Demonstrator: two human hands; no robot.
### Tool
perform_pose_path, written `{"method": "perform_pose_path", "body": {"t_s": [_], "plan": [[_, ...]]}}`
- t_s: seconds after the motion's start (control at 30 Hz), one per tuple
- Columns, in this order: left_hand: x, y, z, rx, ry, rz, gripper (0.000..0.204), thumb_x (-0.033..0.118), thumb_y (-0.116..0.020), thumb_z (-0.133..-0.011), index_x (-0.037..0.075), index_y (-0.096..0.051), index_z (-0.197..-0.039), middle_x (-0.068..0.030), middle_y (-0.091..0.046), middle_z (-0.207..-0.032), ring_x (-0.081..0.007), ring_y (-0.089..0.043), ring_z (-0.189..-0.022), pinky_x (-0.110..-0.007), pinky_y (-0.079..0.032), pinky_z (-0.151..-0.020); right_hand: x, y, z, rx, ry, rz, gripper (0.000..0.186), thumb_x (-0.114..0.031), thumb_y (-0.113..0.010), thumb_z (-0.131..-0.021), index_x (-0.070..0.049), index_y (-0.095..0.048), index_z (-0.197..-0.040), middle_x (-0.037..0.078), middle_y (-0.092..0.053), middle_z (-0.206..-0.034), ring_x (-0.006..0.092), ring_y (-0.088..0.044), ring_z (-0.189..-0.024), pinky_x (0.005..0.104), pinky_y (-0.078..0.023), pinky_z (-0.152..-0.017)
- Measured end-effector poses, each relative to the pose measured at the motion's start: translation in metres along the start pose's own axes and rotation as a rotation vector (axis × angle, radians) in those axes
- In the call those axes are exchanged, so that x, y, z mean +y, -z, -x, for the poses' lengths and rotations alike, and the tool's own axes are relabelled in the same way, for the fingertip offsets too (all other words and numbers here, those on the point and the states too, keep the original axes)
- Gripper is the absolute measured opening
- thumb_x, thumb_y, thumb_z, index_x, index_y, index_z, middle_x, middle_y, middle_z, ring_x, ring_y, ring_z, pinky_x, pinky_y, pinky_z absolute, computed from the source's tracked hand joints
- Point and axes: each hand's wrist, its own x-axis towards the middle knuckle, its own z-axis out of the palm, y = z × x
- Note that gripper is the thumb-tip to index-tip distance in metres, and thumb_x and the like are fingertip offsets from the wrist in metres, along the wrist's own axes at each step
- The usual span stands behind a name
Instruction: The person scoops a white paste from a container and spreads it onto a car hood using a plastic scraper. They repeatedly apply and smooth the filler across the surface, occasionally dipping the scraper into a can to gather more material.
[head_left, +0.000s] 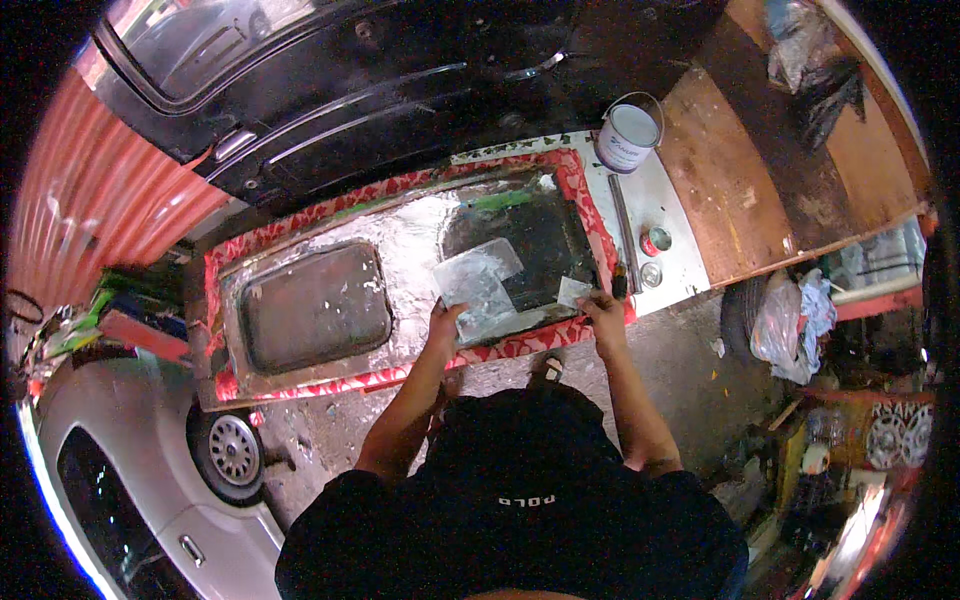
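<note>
Two bare hands work above a large panel (415, 240) bordered in red-and-white patterned material. The left hand (447, 322) has its grip clamped on the lower left edge of a pale, flat sheet (478, 285), held over the near side of the panel, between its two recesses and partly across the right one. The right hand (601, 312) has its grip together on a small, pale square piece (572, 291), near the panel's right end and apart from the sheet. A rounded brownish recess (318, 305) fills much of the panel's left half; the right recess (545, 235) is darker, with a green streak near its far edge. Right of the panel, a white tabletop (685, 250) carries a handled can (628, 138), a long dark bar (622, 215), a small red tin (656, 240) and a round disc (652, 274).
</note>
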Motion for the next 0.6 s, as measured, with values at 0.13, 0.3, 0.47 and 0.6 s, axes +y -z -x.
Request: {"method": "perform_pose_path", "body": {"t_s": [0.13, 0.3, 0.47, 0.6], "plan": [[-0.008, -0.031, 0.009, 0.124, 0.033, 0.048, 0.038, 0.006, -0.063, -0.08, 0.004, -0.052, -0.116, -0.0082, -0.062, -0.106, -0.0226, -0.059, -0.098, -0.036, -0.049, -0.084, 0.0, 0.033, -0.029, -0.068, -0.059, -0.036, 0.011, -0.007, -0.069, -0.077, -0.002, -0.063, -0.084, 0.002, -0.06, -0.077, 0.0104, -0.053, -0.07, 0.0249, -0.043, -0.063], [-0.073, 0.02, 0.005, 0.149, -0.293, -0.112, 0.039, 0.003, -0.063, -0.081, 0.003, -0.051, -0.118, -0.0101, -0.061, -0.109, -0.0241, -0.059, -0.102, -0.037, -0.05, -0.085, 0.036, 0.042, -0.06, -0.195, -0.034, 0.035, 0.015, -0.008, -0.071, -0.077, 0.0, -0.063, -0.087, 0.003, -0.062, -0.081, 0.0112, -0.056, -0.073, 0.0248, -0.044, -0.065], [-0.062, 0.002, 0.024, 0.184, -0.365, -0.067, 0.037, -0.007, -0.059, -0.08, -0.002, -0.056, -0.116, -0.014, -0.057, -0.115, -0.0259, -0.058, -0.104, -0.037, -0.049, -0.088, 0.026, 0.024, -0.072, -0.256, 0.055, 0.089, 0.027, -0.006, -0.071, -0.077, 0.004, -0.061, -0.1, 0.004, -0.063, -0.086, 0.0125, -0.057, -0.076, 0.025, -0.046, -0.067], [-0.063, 0.045, 0.017, 0.247, -0.419, -0.17, 0.036, -0.008, -0.058, -0.081, -0.002, -0.057, -0.116, -0.0152, -0.058, -0.114, -0.0267, -0.058, -0.105, -0.037, -0.05, -0.089, 0.011, -0.024, -0.072, -0.325, -0.041, -0.025, 0.034, -0.004, -0.072, -0.077, 0.003, -0.058, -0.107, 0.004, -0.064, -0.088, 0.0119, -0.058, -0.074, 0.0252, -0.047, -0.064]]}}
